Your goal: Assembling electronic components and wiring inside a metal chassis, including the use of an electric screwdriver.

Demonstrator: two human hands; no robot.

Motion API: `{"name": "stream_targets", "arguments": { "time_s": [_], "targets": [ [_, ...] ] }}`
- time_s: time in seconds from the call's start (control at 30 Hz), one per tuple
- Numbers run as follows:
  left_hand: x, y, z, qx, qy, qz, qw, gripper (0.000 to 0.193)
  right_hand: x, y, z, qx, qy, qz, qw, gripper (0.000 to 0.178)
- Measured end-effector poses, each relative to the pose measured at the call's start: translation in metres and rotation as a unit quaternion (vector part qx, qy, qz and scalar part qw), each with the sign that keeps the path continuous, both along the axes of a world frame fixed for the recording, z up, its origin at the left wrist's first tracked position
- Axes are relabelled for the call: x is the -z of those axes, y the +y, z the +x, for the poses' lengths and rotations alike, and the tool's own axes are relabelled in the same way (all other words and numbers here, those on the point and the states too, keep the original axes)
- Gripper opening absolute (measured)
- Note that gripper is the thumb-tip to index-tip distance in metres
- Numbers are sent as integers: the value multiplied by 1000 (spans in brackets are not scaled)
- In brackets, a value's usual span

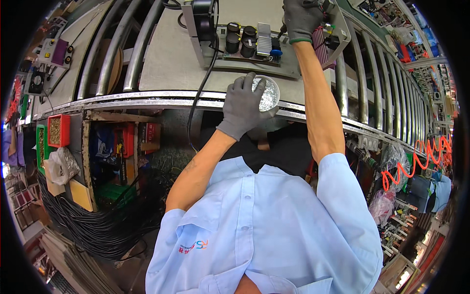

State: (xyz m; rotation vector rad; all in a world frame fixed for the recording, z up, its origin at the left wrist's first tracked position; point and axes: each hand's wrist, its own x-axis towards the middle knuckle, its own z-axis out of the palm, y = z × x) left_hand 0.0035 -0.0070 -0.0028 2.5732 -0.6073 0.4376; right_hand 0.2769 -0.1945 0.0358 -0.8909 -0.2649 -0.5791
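Observation:
My left hand (243, 106), in a grey glove, is closed round the near left side of a white bowl (277, 89). Its fingers lie over the rim and its thumb is on the near side. Small shiny metal pieces fill the bowl. Farther off, my gloved right hand (300, 20) is closed round a dark tool with a narrow tip (282, 30), mostly hidden by the glove. That tip points down beside a circuit board (248, 59), which carries several black capacitors (248, 46), a finned silver heatsink (264, 39) and a blue coil. The board sits in an open metal chassis (196, 44).
A black fan (203, 19) stands at the chassis's left, and a black cable (201, 88) hangs over the metal bench edge (171, 100). Roller conveyors (110, 49) run on both sides. Lower left are red and green parts bins (59, 131) and coiled black cable (93, 225).

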Motion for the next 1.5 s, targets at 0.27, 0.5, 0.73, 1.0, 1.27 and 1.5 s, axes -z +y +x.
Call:
{"name": "stream_targets", "arguments": {
  "time_s": [0.27, 0.5, 0.73, 1.0, 1.27, 1.5],
  "targets": [
    [3, 7, -6, -23, 38, 43, 998, 76, -50, 56, -77, 271, -41, -319, 908, 9],
    [-3, 6, -5, -18, 17, 20, 999, 73, -119, 67, -170, 132, -61, -308, 940, 9],
    [-4, 6, -2, -19, 32, 23, 999, 74, -87, 60, -214, 59, 42, -274, 959, 19],
    [-3, 6, -2, -10, 31, 32, 999, 75, -41, 55, -215, 47, 36, -315, 947, 23],
    [6, 7, -2, -7, 1, -10, 1000, 70, -42, 69, -222, 50, 88, -231, 968, 20],
    [7, 7, -1, -5, 10, -33, 999, 67, -26, 70, -218, 41, 125, -274, 953, 22]
  ]
}}
